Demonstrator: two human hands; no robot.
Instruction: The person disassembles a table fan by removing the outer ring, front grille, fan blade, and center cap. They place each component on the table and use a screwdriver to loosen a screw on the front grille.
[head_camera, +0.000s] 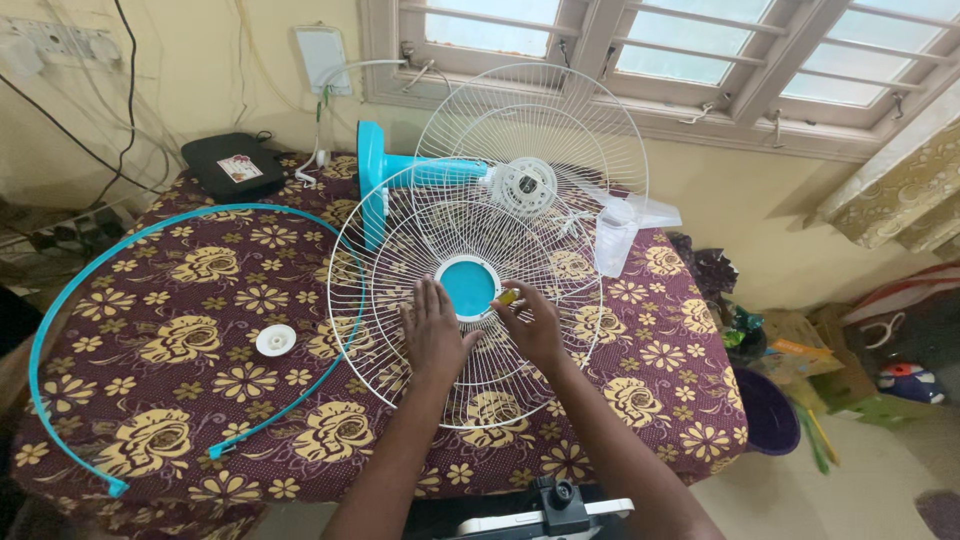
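While the maroon floral-cloth table (620, 400) carries everything, the white round wire fan grille (400, 250) with turquoise centre disc lies mid-table toward the front edge. Left hand (433, 335) rests flat on it, fingers spread; right hand (532, 325) pinches a small yellow-handled tool (508, 297) beside the disc.

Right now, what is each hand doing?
Left hand: open, flat on the white fan grille.
Right hand: closed on a small yellow tool.

A lived-in home room: a floral-clothed table (180, 340) beneath wooden-framed windows (700, 50), patterned curtain (900, 190), and clutter of bags (830, 360) on the floor.
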